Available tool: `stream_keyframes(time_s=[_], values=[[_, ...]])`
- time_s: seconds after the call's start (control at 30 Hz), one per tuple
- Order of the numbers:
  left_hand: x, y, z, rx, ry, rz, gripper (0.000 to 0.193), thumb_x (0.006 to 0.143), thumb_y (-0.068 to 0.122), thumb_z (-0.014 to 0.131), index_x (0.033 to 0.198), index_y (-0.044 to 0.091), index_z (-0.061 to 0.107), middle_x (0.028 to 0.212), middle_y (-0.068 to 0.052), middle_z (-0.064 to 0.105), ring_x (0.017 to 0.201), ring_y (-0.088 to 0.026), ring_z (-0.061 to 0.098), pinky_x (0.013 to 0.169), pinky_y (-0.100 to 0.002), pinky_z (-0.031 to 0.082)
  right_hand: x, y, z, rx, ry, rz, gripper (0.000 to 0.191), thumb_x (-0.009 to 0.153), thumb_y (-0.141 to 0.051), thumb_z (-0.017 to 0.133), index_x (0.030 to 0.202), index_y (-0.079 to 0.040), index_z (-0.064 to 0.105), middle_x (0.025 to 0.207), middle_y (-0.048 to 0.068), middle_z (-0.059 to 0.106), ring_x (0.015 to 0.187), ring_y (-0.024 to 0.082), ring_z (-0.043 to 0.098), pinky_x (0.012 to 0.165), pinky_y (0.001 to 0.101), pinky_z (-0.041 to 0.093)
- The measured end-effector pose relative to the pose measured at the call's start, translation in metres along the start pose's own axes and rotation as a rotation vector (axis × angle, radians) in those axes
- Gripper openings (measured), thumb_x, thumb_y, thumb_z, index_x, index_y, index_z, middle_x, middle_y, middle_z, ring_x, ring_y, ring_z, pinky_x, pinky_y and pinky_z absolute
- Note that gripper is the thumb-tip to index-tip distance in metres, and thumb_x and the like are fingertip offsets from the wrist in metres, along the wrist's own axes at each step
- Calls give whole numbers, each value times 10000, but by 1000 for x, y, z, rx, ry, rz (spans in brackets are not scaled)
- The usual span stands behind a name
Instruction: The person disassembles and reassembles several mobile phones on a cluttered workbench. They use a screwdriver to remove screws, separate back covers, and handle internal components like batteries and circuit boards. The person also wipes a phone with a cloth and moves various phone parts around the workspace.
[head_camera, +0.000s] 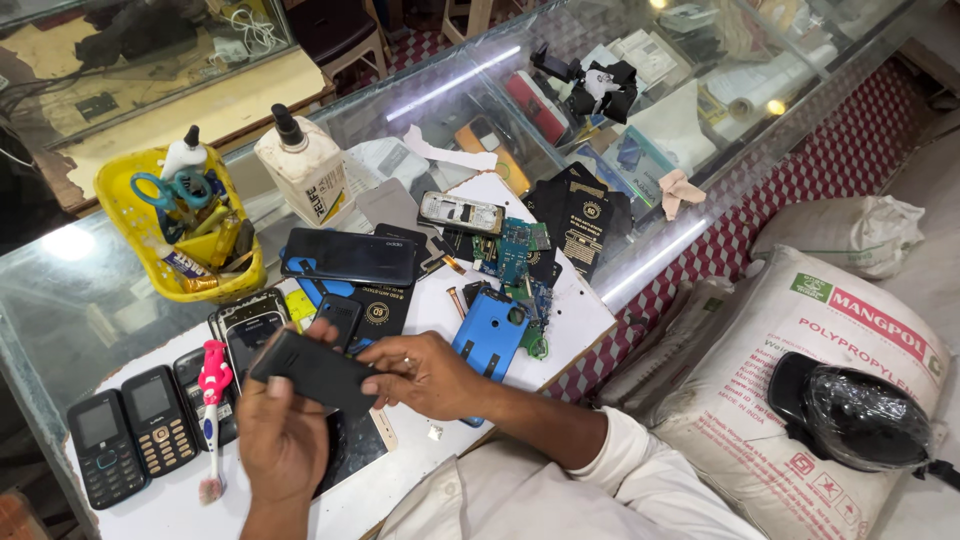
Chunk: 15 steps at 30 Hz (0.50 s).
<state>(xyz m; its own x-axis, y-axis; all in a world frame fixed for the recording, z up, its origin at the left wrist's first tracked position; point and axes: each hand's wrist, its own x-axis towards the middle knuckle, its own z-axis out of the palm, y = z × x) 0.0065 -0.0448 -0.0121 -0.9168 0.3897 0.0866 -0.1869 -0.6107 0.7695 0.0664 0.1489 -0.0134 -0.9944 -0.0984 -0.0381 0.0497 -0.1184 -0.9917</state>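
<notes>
A thin black phone cover (318, 374), judged light, stiff and slippery, is gripped at both ends by the closed left hand (281, 432) and right hand (425, 375) above the near counter (560, 300).

1. The glass-topped bench (90, 290) carries a white board (570, 300) laid over its near part.
2. At 9 o'clock on the glass stands a yellow basket (135, 235); a white bottle (305, 170) with a black nozzle stands at 11 o'clock.
3. On the board, two keypad phones (130, 435) lie at 8 o'clock, a pink toothbrush (213, 400) just beside them.
4. A dark smartphone (350, 257) lies near the middle, circuit boards (515, 260) at 2 o'clock, and a blue phone case (490, 335) at 4 o'clock.
</notes>
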Motion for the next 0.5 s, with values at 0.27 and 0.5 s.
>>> stream_keyframes(time_s=[0.27, 0.5], values=[[2, -6, -22, 184, 220, 67, 250, 1066, 74, 586, 1249, -85, 648, 1114, -166, 727, 945, -193, 724, 875, -324, 617, -12, -15, -19, -273, 20, -96, 305, 958, -80, 738, 1235, 34, 681, 908, 135, 770, 786, 136, 763, 710, 277, 622], [6, -4, -20, 39, 247, 159, 233, 1148, 82, 592, 1300, -84, 650, 1076, -158, 722, 936, -194, 711, 841, -311, 604, -14, -7, -3, 42, -82, 22, 293, 1046, -105, 666, 1298, 38, 623, 1043, 129, 757, 960, 131, 723, 816, 291, 615]])
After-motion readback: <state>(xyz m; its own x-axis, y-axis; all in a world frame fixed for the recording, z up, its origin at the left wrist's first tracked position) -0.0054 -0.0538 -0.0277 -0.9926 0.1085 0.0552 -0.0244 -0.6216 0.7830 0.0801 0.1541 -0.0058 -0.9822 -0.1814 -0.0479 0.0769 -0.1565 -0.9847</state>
